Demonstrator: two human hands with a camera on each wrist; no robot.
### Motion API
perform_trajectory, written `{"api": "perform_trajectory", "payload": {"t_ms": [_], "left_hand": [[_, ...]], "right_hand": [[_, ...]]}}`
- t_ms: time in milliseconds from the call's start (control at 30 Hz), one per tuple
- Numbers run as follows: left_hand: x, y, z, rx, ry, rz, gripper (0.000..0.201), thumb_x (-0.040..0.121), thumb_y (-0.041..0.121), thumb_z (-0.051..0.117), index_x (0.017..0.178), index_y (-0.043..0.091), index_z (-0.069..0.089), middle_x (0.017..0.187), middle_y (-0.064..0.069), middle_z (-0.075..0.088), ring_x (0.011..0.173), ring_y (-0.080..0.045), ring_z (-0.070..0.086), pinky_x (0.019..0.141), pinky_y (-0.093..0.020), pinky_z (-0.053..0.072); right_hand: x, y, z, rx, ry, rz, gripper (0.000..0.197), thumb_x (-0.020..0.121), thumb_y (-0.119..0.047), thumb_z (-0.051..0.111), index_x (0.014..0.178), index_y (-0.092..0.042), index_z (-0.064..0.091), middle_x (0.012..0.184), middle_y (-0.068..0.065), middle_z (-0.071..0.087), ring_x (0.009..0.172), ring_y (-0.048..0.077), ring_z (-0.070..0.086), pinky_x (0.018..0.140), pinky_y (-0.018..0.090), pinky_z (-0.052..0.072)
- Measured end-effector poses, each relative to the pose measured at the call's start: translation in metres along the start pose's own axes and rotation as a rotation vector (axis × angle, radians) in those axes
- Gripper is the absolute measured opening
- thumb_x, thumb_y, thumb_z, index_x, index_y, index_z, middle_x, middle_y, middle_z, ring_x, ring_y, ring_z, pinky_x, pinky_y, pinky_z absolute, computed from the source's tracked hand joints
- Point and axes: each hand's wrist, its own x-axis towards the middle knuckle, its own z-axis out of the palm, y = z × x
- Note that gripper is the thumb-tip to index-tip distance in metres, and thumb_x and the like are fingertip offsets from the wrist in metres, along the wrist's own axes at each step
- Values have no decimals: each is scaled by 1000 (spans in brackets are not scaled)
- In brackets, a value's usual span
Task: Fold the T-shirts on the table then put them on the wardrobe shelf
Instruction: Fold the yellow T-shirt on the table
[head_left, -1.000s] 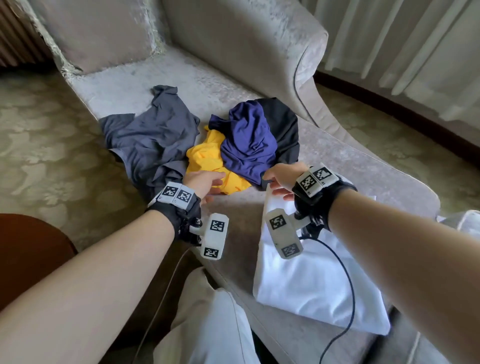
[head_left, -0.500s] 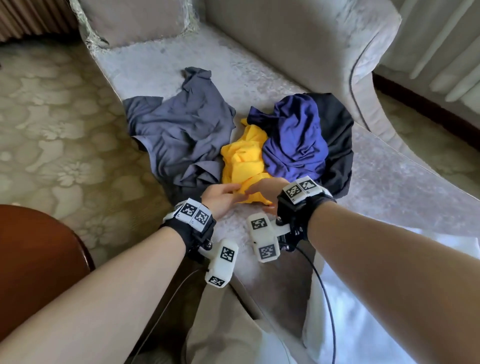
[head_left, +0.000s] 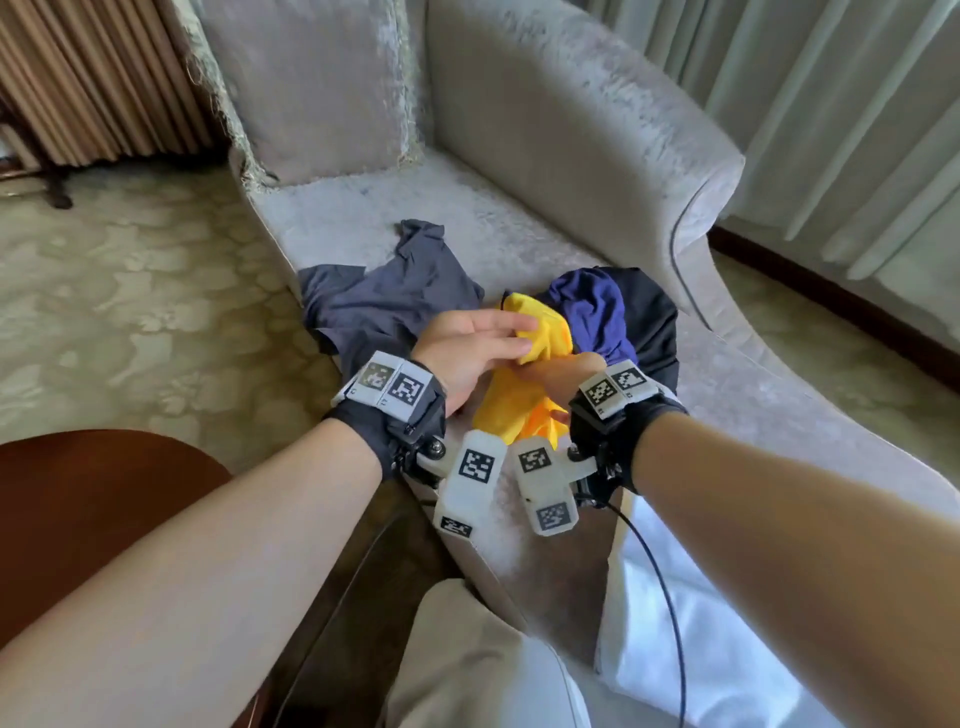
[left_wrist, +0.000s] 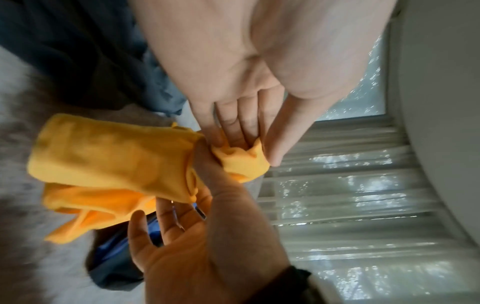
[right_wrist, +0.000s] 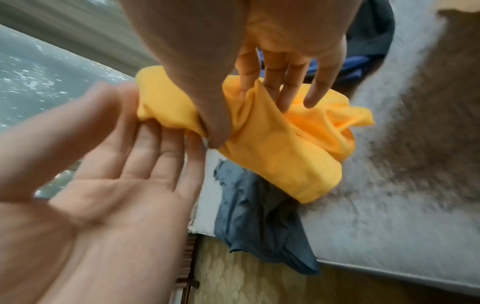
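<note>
Head view: a person is leaning over a pale chaise (head_left: 519, 228), both hands meeting on a yellow shirt (head_left: 545, 332) near the seat's front edge. The left hand (head_left: 467, 348) is lying along the shirt's upper fold, fingers straight. The right hand (head_left: 561, 374) is taking hold of the cloth from the right; its fingers are hidden here. A grey shirt (head_left: 395, 301) is sprawling to the left, partly over the seat's edge. A purple shirt (head_left: 592, 306) and a black shirt (head_left: 654, 322) are bunching together just right of the yellow one. A white cloth (head_left: 727, 649) is lying nearest the camera at right, and curtains (head_left: 831, 104) are hanging at far right.

Left wrist view: the left hand (left_wrist: 246, 82) is pinching a small corner of the yellow shirt (left_wrist: 109, 160) between thumb and fingertips. The right hand (left_wrist: 202, 236) is coming up from below, its thumb pressing over the bundle, the remaining fingers spreading loosely. The shirt is hanging lifted above the seat.

Right wrist view: the right hand (right_wrist: 259, 51) is gripping the yellow shirt (right_wrist: 280, 156) between thumb and forefinger, other fingers fanning out straight. The left hand (right_wrist: 116, 185) is showing its palm, fingertips touching the cloth's far end. The grey shirt (right_wrist: 259, 226) is draping below, over the seat's edge toward the carpet (right_wrist: 259, 288).
</note>
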Motion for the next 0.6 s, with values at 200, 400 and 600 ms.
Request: {"api": "perform_trajectory", "payload": {"t_ms": [200, 400, 600], "left_hand": [[-57, 93, -11, -50, 29, 99, 27, 88, -6, 60, 102, 13, 71, 104, -1, 71, 97, -13, 64, 92, -28, 47], [-143, 157, -31, -69, 112, 231, 37, 87, -13, 55, 114, 10, 66, 116, -3, 69, 106, -11, 65, 88, -22, 50], [-248, 203, -59, -22, 222, 360, 68, 73, -28, 59, 132, 5, 50, 121, -9, 64, 108, -14, 66, 90, -29, 55]], "right_hand": [[-65, -60, -24, 52, 127, -102, 46, 75, -29, 75, 113, -10, 59, 106, 10, 60, 82, 24, 60, 67, 33, 51], [-155, -98, -14, 177, 46, -276, 49, 73, -30, 81, 112, -8, 61, 95, 8, 63, 85, 26, 62, 83, 44, 55], [-246, -129, 24, 156, -120, -506, 58, 63, -47, 80, 107, -10, 69, 99, 12, 73, 92, 32, 70, 81, 50, 57]]}}
